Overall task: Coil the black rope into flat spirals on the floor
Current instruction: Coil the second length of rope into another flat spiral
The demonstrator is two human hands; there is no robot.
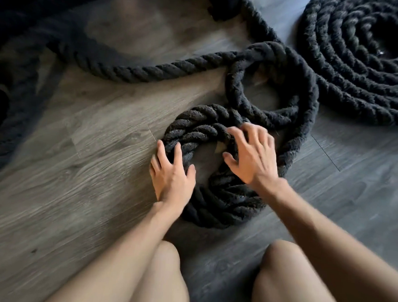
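Note:
A thick black twisted rope lies on the wood floor. Right in front of me it forms a small coil (194, 130) of a few turns around an open middle. My left hand (172, 174) rests on the coil's left rim, fingers spread over the rope and thumb inside the ring. My right hand (252, 153) hovers or presses on the coil's right side with fingers spread and slightly bent. From the coil the rope runs into a loose loop (307, 91) behind it, then trails away (133, 71) to the left.
A large finished flat spiral (357, 57) of black rope lies at the back right. A dark object (224, 8) stands at the top centre, with more rope in shadow at the far left. My bare knees (166, 259) are close to the coil's near edge.

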